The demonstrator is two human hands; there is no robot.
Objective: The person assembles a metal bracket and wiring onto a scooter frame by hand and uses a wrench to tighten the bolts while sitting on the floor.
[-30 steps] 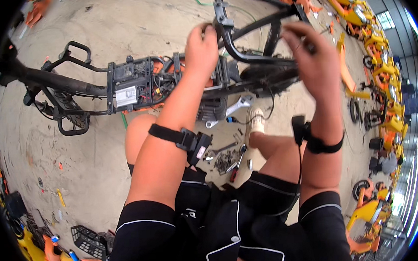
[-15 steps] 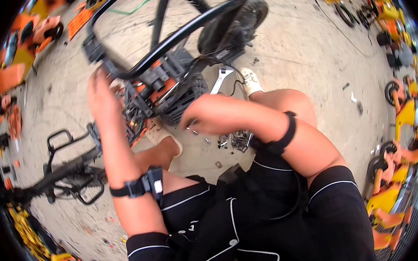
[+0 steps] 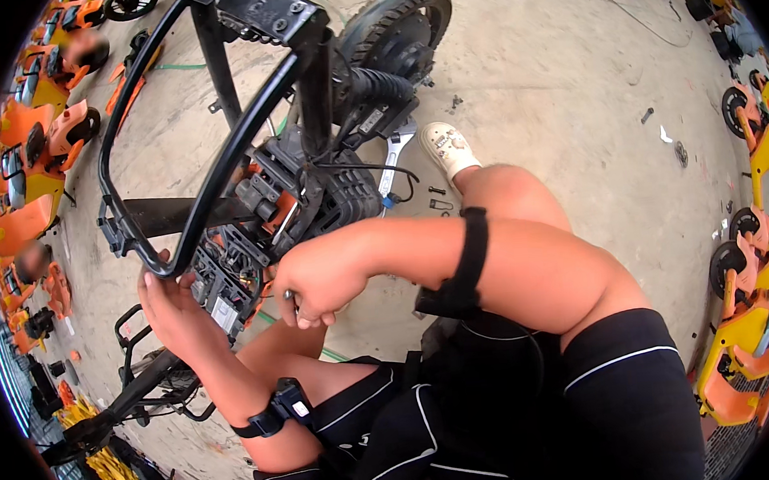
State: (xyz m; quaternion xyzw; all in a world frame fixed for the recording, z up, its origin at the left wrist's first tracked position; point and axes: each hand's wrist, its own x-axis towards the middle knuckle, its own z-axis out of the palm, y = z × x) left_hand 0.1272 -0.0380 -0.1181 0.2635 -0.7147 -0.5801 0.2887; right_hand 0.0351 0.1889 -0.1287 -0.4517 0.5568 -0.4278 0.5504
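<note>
An orange and black scooter chassis stands partly taken apart in front of me, with wiring and a box-like black housing [image 3: 350,193]. My left hand [image 3: 180,312] grips the lower bend of its black tubular frame [image 3: 240,156], fingers reaching up around the tube. Close by, over the edge of the exposed wiring [image 3: 226,264], my right hand [image 3: 325,275] is closed. A small dark metal end [image 3: 289,297] sticks out between its fingers; the rest is covered by the hand. Beyond that forearm, an adjustable wrench [image 3: 391,164] lies next to the housing.
The scooter's wheel [image 3: 402,38] rises at the far side. A handlebar section [image 3: 119,397] extends to the lower left. Small metal parts [image 3: 440,203] lie on the concrete floor near my shoe [image 3: 448,149]. Rows of yellow-orange scooters [image 3: 747,330] line both sides.
My right hand has moved left, closer to the wiring. My left hand has shifted down to the frame's lower bend. The view has moved, so the frame and wheel appear larger.
</note>
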